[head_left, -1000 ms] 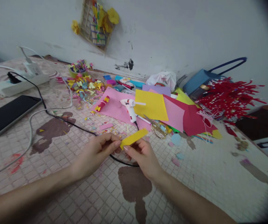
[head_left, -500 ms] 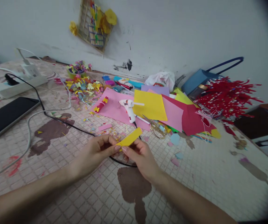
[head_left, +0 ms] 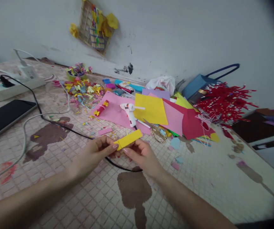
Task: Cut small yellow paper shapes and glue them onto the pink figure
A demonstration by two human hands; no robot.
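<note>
A narrow yellow paper strip (head_left: pixel 129 139) is held between my two hands, above the table. My left hand (head_left: pixel 103 149) pinches its left end, thumb on top, where a crease line shows. Under the strip's lower edge, my right hand (head_left: pixel 140 155) grips with thumb in front and fingers behind, partly hidden. Just beyond the strip lies a white hot glue gun (head_left: pixel 129 112) with a glue stick in its back. Gold-handled scissors (head_left: pixel 159 133) rest to its right. A red paper roll with yellow bits (head_left: pixel 101 108) sits on pink paper (head_left: pixel 114 109).
Coloured sheets (head_left: pixel 151 108) and a heap of paper scraps (head_left: pixel 86 90) lie toward the wall. A black cord (head_left: pixel 79 131) crosses behind and under my hands. At left are a phone (head_left: pixel 6 117) and a power strip (head_left: pixel 15 87); at right, red fuzzy stems (head_left: pixel 225 101).
The strip's left end, bent between my thumbs before, now lies flatter and shows more of its length. My hands have drawn slightly apart. The whole view has shifted a little.
</note>
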